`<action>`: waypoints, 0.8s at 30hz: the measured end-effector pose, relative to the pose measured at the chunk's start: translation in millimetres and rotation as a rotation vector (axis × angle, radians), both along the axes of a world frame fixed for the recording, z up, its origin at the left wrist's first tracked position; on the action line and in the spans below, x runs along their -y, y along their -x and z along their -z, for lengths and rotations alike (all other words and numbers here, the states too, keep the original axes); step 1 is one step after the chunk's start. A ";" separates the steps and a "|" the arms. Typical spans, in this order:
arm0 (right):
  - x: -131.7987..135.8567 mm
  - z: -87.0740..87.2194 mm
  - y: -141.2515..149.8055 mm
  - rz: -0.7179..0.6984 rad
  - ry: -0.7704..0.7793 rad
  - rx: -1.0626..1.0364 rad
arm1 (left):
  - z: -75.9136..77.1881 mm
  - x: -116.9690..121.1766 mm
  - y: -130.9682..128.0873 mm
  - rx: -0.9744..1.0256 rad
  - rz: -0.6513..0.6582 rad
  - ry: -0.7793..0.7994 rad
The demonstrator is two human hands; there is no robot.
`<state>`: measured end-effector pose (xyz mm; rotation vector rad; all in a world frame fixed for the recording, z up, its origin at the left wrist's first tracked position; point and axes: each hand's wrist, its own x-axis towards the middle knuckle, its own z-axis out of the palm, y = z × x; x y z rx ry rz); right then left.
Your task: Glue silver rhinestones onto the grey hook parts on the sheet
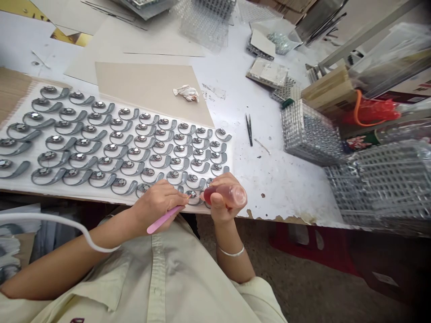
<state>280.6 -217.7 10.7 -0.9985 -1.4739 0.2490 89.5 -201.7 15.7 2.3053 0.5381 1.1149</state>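
My left hand (161, 202) is closed around a slim tool with a flat pink handle (164, 220); its kind is unclear. The tool's orange tip reaches a curved grey band piece with a round setting and clear stone (191, 194), near the table's front edge. My right hand (222, 204) grips a small squeeze bottle of reddish liquid (225, 196), tilted on its side. Its narrow end points left at the same piece; whether it touches is too small to tell. Rows of similar band pieces (134, 151) lie on a white sheet (230, 152) left of the bottle.
Black tweezers (249, 130) and a thin stick (262, 146) lie to the right. Crumpled white tissue (186, 93) sits on a beige card (148, 85). Stacked gridded trays (310, 134) and a cardboard box (332, 89) crowd the right side. A white cable (67, 220) crosses my left forearm.
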 end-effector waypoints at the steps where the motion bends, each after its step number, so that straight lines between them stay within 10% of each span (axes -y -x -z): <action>1: -0.2 -0.1 0.2 0.000 0.003 -0.001 | -0.1 -0.5 0.2 0.002 0.004 0.002; 24: -0.4 -1.2 2.8 -0.082 0.012 -0.002 | -0.6 -5.3 4.9 -0.058 0.049 0.087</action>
